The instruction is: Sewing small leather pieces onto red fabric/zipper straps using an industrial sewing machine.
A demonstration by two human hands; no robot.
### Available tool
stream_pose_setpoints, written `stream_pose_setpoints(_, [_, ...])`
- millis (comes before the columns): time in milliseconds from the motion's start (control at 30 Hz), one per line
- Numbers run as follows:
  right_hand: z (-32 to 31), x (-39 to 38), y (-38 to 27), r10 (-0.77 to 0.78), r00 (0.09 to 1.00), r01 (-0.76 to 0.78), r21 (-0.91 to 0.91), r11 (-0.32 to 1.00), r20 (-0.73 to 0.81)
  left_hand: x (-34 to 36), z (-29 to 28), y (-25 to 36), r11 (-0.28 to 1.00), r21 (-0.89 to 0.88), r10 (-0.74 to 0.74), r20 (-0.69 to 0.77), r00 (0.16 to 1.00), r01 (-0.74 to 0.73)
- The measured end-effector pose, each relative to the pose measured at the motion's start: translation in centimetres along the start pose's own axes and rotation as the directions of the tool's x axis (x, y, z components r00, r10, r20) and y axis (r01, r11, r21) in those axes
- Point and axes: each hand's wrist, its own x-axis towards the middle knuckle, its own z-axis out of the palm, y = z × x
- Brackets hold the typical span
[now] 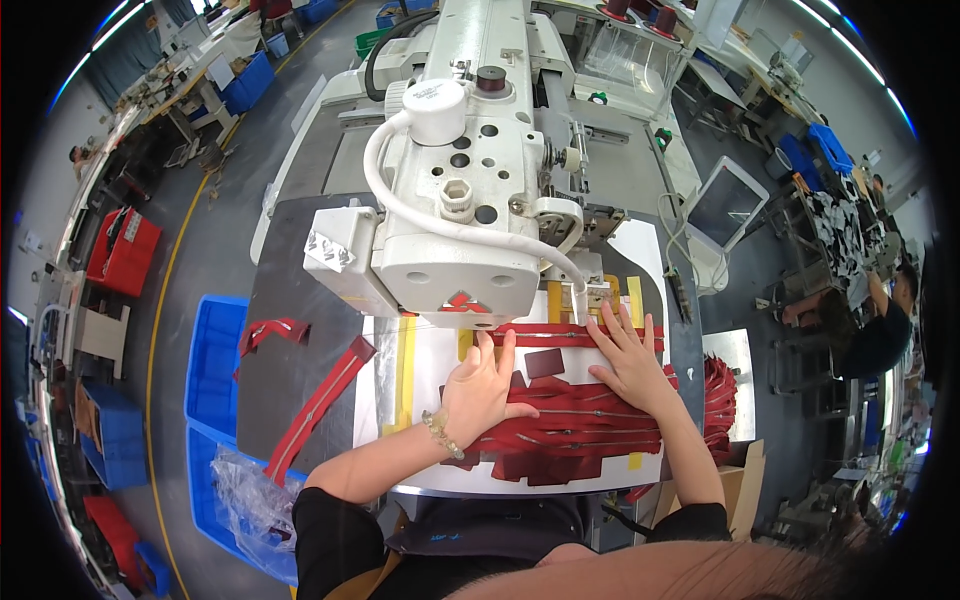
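Note:
Beneath the head of a large white sewing machine (pixel 450 240) lies a red zipper strip (pixel 550 337), running sideways. My left hand (pixel 480 385), with a beaded bracelet on the wrist, reaches the strip's left part with its fingers apart. My right hand (pixel 625 365) lies spread on its right part, fingertips near yellow-taped metal fittings. A small dark red square piece (pixel 545 362) sits between my hands. Several more red zipper strips (pixel 570 430) are piled below them on a white board (pixel 388 400). Loose strips (pixel 315 410) lie on the grey tabletop to the left.
Blue bins (pixel 210 370), one holding clear plastic, stand beside the table's left. A red zipper bundle (pixel 720 390), cardboard box (pixel 742 485) and screen (pixel 728 208) are at the right. A co-worker (pixel 880 330) is at a far-right workbench. A red crate (pixel 120 255) stands across the aisle.

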Motion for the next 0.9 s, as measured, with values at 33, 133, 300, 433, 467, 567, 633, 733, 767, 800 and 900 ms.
stream_pose_setpoints(33, [-0.1,0.1,-0.1,0.006,1.0,-0.006,-0.005,1.0,-0.001,0.0,0.1,-0.1,1.0,0.005,0.006,-0.013,1.0,-0.006])
stream_pose_setpoints(133, [-0.2,1.0,-0.8,0.054,0.986,-0.029,0.155,0.987,-0.16,0.0,0.0,-0.4,1.0,-0.001,0.017,-0.067,0.998,-0.017])
stream_pose_setpoints(300, [0.0,5.8,-3.9,0.055,0.997,-0.002,0.658,0.753,-0.06,-1.2,-1.3,-0.9,0.992,-0.08,0.079,-0.201,0.976,-0.097])
stream_pose_setpoints(433, [4.3,10.2,-5.4,0.136,0.964,0.16,0.904,0.396,-0.23,-2.2,-1.9,-1.1,0.951,-0.155,0.199,-0.353,0.914,-0.267])
stream_pose_setpoints(467, [3.9,11.0,-6.6,0.275,0.951,0.108,0.984,0.142,-0.144,-2.4,-1.9,-1.5,0.931,-0.169,0.229,-0.421,0.877,-0.324])
stream_pose_setpoints(567, [3.6,11.2,-7.2,0.398,0.916,0.116,0.979,-0.165,-0.042,-2.5,-1.7,-2.5,0.89,-0.187,0.262,-0.538,0.801,-0.417])
stream_pose_setpoints(633, [2.8,10.0,-6.4,0.349,0.936,0.095,0.984,-0.152,-0.036,-2.6,-1.4,-2.9,0.87,-0.197,0.264,-0.588,0.765,-0.452])
stream_pose_setpoints(733, [0.9,7.9,-6.1,0.178,0.984,-0.007,0.993,0.114,-0.014,-3.0,-0.6,-3.1,0.769,-0.299,0.297,-0.617,0.729,-0.566])
stream_pose_setpoints(767, [0.3,7.2,-5.8,0.038,0.999,-0.041,0.925,0.377,0.029,-3.0,-0.6,-3.0,0.764,-0.324,0.311,-0.572,0.759,-0.557])
stream_pose_setpoints(800, [0.7,6.5,-5.3,-0.033,0.996,0.08,0.738,0.67,-0.078,-3.0,-0.5,-2.9,0.761,-0.35,0.325,-0.525,0.787,-0.547])
stream_pose_setpoints(900, [0.4,5.7,-5.2,-0.152,0.98,0.198,0.539,0.819,-0.129,-2.9,-0.3,-2.9,0.808,-0.306,0.314,-0.499,0.808,-0.503])
